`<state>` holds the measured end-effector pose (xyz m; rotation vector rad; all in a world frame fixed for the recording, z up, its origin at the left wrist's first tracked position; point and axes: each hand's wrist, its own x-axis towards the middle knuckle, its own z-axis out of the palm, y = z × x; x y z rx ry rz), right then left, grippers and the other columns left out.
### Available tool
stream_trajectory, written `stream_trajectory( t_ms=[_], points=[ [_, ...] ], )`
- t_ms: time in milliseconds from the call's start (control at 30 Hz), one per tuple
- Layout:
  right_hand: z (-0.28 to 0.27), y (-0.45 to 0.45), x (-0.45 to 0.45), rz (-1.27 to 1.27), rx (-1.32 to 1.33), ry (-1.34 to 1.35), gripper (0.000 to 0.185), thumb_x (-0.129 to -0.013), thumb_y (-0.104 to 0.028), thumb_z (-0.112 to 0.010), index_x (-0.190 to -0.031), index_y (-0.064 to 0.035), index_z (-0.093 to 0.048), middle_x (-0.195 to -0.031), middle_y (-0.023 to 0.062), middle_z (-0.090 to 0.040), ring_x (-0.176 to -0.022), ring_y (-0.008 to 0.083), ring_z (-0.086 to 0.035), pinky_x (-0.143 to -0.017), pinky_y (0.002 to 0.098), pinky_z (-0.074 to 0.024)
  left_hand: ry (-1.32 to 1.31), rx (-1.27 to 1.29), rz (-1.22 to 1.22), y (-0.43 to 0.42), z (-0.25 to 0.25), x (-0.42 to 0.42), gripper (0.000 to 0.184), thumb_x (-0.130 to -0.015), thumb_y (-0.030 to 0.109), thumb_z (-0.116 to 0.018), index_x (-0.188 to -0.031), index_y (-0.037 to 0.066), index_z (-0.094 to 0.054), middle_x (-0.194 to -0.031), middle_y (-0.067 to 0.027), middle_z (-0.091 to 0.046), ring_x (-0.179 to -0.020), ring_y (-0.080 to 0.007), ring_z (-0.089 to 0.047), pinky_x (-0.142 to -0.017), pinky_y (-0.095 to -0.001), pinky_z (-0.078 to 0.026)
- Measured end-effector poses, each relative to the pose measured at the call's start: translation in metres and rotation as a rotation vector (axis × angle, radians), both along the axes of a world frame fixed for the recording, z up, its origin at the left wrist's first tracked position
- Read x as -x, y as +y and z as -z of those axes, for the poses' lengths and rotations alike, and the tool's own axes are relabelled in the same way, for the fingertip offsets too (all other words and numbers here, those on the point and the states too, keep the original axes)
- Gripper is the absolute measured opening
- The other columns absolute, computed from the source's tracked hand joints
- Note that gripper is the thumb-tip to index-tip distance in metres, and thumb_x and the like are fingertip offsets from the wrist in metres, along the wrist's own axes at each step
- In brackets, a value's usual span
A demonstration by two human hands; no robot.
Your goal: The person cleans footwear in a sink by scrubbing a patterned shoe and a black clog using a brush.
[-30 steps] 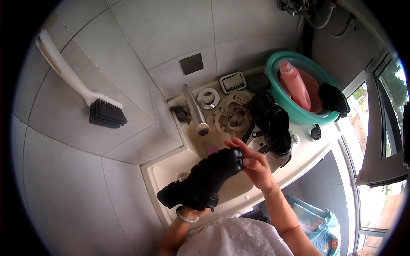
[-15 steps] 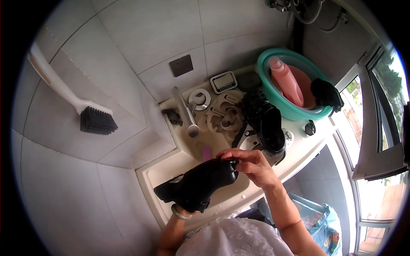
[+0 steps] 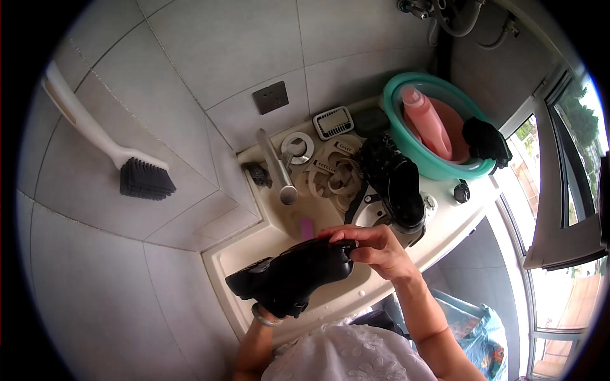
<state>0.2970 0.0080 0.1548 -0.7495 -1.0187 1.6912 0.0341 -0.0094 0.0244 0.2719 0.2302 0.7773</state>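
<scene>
I have a black shoe (image 3: 292, 273) held above the sink (image 3: 218, 273), tilted, one end toward my right hand (image 3: 381, 249). Those right fingers pinch that end, thumb against the rest. My left hand (image 3: 272, 313) is under the other end; its fingers are mostly hidden, so I cannot tell how they close. To handle it well, I'd support the weight from below with the left, let the right steer lightly, and stay inside the sink's rim.

The faucet (image 3: 274, 170) hangs just beyond, so lifting or swinging the shoe that way could knock it. On the worktop (image 3: 448, 206), a second black shoe (image 3: 397, 184) stands close to my right hand, with beige straps (image 3: 330, 178) beside it, crowding that side. Farther right, a green basin (image 3: 432, 169) holds a pink bottle (image 3: 427, 120). A brush (image 3: 147, 179) shows at left.
</scene>
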Motion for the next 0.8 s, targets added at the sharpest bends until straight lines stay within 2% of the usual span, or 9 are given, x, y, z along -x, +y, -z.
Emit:
stream_trajectory(
  t_ms=[67, 200, 267, 500, 600, 667, 767, 800],
  points=[
    [0.002, 0.001, 0.000, -0.008, -0.026, -0.010, 0.031, -0.080, -0.003, -0.061, -0.109, 0.0047, -0.066, -0.124, 0.0120, -0.061, -0.110, 0.0168, -0.057, -0.097, 0.0312, -0.0439, -0.020, 0.018, 0.011, 0.001, 0.002, 0.001, 0.050, -0.098, 0.029, -0.049, -0.142, 0.007, -0.038, -0.135, -0.0055, -0.049, -0.123, -0.0181, -0.047, -0.103, -0.0336, -0.040],
    [0.001, 0.001, 0.002, -0.004, 0.035, -0.017, 0.030, -0.080, -0.004, -0.061, -0.108, 0.0047, -0.066, -0.122, 0.0119, -0.062, -0.110, 0.0166, -0.057, -0.097, 0.0307, -0.0438, -0.111, 0.090, 0.053, -0.001, 0.008, 0.007, 0.050, -0.098, 0.029, -0.049, -0.142, 0.007, -0.037, -0.136, -0.0057, -0.049, -0.123, -0.0183, -0.047, -0.103, -0.0334, -0.040],
    [-0.001, 0.000, 0.004, 0.038, 0.067, -0.092, 0.031, -0.075, -0.007, -0.060, -0.102, 0.0068, -0.065, -0.123, 0.0198, -0.060, -0.112, 0.0247, -0.058, -0.099, 0.0341, -0.0430, -0.179, 0.150, 0.083, -0.003, 0.013, 0.009, 0.051, -0.098, 0.030, -0.049, -0.142, 0.007, -0.037, -0.136, -0.0057, -0.049, -0.123, -0.0183, -0.047, -0.103, -0.0333, -0.040],
    [0.008, 0.002, 0.004, 0.074, 0.085, -0.062, 0.030, -0.078, -0.011, -0.061, -0.102, 0.0060, -0.065, -0.122, 0.0214, -0.060, -0.110, 0.0246, -0.059, -0.098, 0.0341, -0.0442, -0.434, 0.352, 0.209, -0.005, 0.031, 0.015, 0.052, -0.098, 0.031, -0.049, -0.143, 0.007, -0.036, -0.138, -0.0060, -0.048, -0.123, -0.0186, -0.046, -0.102, -0.0330, -0.041],
    [0.010, 0.003, 0.001, 0.061, 0.072, -0.068, 0.032, -0.078, -0.011, -0.059, -0.104, 0.0067, -0.065, -0.125, 0.0237, -0.058, -0.114, 0.0276, -0.057, -0.101, 0.0364, -0.0421, -0.521, 0.426, 0.263, -0.004, 0.048, 0.022, 0.052, -0.098, 0.032, -0.049, -0.143, 0.007, -0.036, -0.138, -0.0061, -0.047, -0.123, -0.0186, -0.046, -0.102, -0.0328, -0.041],
    [0.013, 0.002, -0.002, 0.022, 0.015, 0.019, 0.034, -0.077, -0.008, -0.055, -0.105, 0.0078, -0.065, -0.128, 0.0268, -0.055, -0.119, 0.0318, -0.054, -0.105, 0.0394, -0.0382, -0.483, 0.434, 0.258, -0.011, 0.093, 0.036, 0.051, -0.099, 0.032, -0.048, -0.142, 0.007, -0.037, -0.137, -0.0066, -0.049, -0.122, -0.0188, -0.048, -0.102, -0.0324, -0.041],
    [0.018, 0.002, -0.005, -0.005, 0.008, 0.057, 0.036, -0.075, -0.005, -0.053, -0.106, 0.0087, -0.064, -0.130, 0.0290, -0.053, -0.123, 0.0350, -0.052, -0.108, 0.0413, -0.0349, -0.376, 0.350, 0.200, -0.012, 0.097, 0.036, 0.049, -0.099, 0.031, -0.047, -0.141, 0.006, -0.038, -0.135, -0.0073, -0.050, -0.121, -0.0194, -0.049, -0.103, -0.0323, -0.041],
    [0.018, 0.001, -0.006, -0.015, 0.009, 0.068, 0.036, -0.076, -0.004, -0.052, -0.107, 0.0091, -0.064, -0.130, 0.0290, -0.053, -0.123, 0.0356, -0.052, -0.108, 0.0417, -0.0346, -0.311, 0.292, 0.170, -0.009, 0.081, 0.031, 0.050, -0.099, 0.031, -0.047, -0.141, 0.006, -0.038, -0.135, -0.0074, -0.050, -0.120, -0.0197, -0.049, -0.103, -0.0324, -0.040]
  ],
)
